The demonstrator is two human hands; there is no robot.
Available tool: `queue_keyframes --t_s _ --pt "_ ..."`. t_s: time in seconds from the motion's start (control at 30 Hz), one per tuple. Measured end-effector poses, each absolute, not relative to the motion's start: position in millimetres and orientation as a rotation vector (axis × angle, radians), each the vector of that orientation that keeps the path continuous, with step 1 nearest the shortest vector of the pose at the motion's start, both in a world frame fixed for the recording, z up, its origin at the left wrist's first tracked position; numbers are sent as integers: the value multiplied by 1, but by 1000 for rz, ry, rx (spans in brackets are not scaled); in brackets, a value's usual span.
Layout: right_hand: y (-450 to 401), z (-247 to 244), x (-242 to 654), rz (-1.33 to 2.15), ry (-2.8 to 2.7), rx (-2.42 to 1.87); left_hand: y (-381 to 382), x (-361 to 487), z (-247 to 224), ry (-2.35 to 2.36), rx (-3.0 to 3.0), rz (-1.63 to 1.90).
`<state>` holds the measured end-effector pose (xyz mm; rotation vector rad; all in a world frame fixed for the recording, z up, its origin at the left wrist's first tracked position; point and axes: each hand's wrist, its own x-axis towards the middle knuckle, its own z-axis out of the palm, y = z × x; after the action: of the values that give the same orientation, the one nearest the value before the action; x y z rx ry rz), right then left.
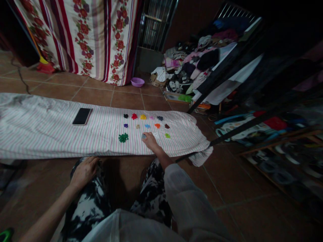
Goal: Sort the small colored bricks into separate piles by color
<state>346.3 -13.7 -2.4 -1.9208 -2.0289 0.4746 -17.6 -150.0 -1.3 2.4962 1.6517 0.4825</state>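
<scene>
Nearest to the grey pieces (pixel 144 136) is the person's right hand (pixel 150 140), which comes in from the near right with its fingertips at them. The small grey cluster lies just beyond the fingertips and to their left, in the nearest row on the striped cloth (pixel 98 141) that covers the surface. Whether the fingers touch or pinch any piece cannot be told; they look narrow, bent down towards the cloth.

Along that same row, the dark green pile (pixel 123 137) sits to the left of the hand, apart from it, while the white pieces (pixel 155 135) lie just beside it on the right, with the light green pile (pixel 167 135) further out. Straight beyond the hand is the light blue pile (pixel 147 126), and past that the yellow pile (pixel 143 117).

The left hand (pixel 87 169) is well apart from all of these, resting loosely spread over the left knee below the cloth's near edge, with nothing seen in it. Further left on the cloth lies a phone (pixel 82 116), its long axis pointing mostly away from the person.
</scene>
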Motion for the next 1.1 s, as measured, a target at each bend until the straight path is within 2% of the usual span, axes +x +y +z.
queue_keyframes --t_s 1.1 --pt "-15 1 346 459 -2031 -1968 -151 -16 2 1670 2497 515"
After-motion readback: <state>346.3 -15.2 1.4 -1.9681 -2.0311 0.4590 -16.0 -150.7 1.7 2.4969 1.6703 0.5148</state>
